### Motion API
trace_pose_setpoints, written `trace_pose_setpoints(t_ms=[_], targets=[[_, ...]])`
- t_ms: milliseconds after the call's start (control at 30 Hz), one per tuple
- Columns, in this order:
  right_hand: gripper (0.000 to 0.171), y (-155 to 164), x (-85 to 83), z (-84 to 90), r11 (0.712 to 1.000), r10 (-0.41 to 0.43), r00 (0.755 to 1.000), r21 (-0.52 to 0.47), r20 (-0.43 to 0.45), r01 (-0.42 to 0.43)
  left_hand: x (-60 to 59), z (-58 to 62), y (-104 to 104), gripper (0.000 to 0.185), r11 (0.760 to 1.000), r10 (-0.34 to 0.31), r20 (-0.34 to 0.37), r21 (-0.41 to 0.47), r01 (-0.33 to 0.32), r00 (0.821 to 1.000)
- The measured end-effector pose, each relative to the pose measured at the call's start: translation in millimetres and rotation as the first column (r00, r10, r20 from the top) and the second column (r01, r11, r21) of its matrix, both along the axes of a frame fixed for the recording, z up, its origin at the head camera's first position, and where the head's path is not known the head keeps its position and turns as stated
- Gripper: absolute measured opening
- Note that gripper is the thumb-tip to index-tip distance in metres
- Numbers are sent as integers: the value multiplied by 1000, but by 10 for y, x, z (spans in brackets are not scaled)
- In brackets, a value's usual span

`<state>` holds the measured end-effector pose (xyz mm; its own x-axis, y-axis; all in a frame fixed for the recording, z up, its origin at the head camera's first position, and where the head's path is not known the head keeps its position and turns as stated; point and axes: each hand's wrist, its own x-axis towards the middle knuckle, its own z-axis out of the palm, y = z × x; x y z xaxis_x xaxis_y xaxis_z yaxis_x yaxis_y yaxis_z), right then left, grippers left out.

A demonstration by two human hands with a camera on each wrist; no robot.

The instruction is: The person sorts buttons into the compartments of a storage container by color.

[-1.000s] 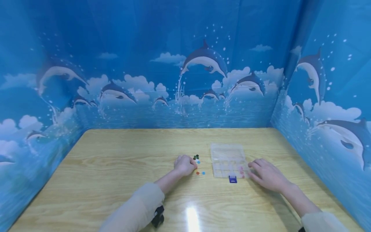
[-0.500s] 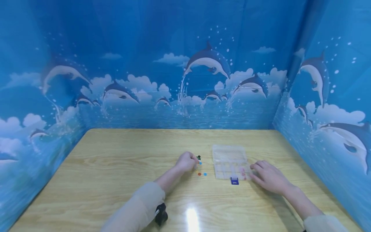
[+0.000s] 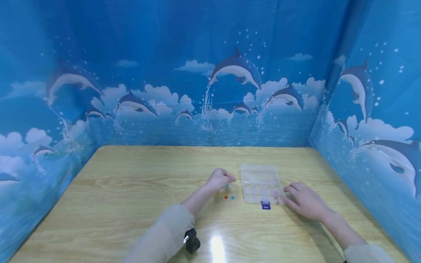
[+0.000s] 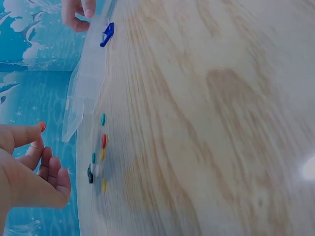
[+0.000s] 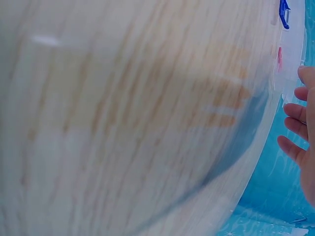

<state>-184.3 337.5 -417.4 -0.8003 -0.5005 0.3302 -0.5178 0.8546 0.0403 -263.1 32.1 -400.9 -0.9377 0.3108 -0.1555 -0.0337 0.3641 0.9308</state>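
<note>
While left hand point(image 3: 219, 179) pinches red bead point(image 3: 234, 180), right hand point(image 3: 304, 201) touches box point(image 3: 260, 182).

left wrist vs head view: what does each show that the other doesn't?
Only the left wrist view: the loose beads as a spread cluster of teal, red, yellow, white and dark pieces, and a red bead at the left hand's fingertip. Only the head view: the dolphin backdrop, both sleeves, and the right hand whole. Both: the wooden table, the clear compartment box and its blue latch.
</note>
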Motion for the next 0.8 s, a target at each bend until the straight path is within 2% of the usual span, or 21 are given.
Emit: trace_pose_setpoints(t_ms=[267,533,800], targets=[[29,-9,-3,-12,1000,8,1000,-2,-19,-8,-13,-15,163,9,1000,-17,-82,-1,17,996],[29,17,-10,-18,1000,9,1000,0,-21,-9,8,47,376,6,999,-23,-58,33,25,998],[30,9,-19,-18,1000,5,1000,7,-13,-5,66,37,597,8,998,-64,-79,-10,63,995]])
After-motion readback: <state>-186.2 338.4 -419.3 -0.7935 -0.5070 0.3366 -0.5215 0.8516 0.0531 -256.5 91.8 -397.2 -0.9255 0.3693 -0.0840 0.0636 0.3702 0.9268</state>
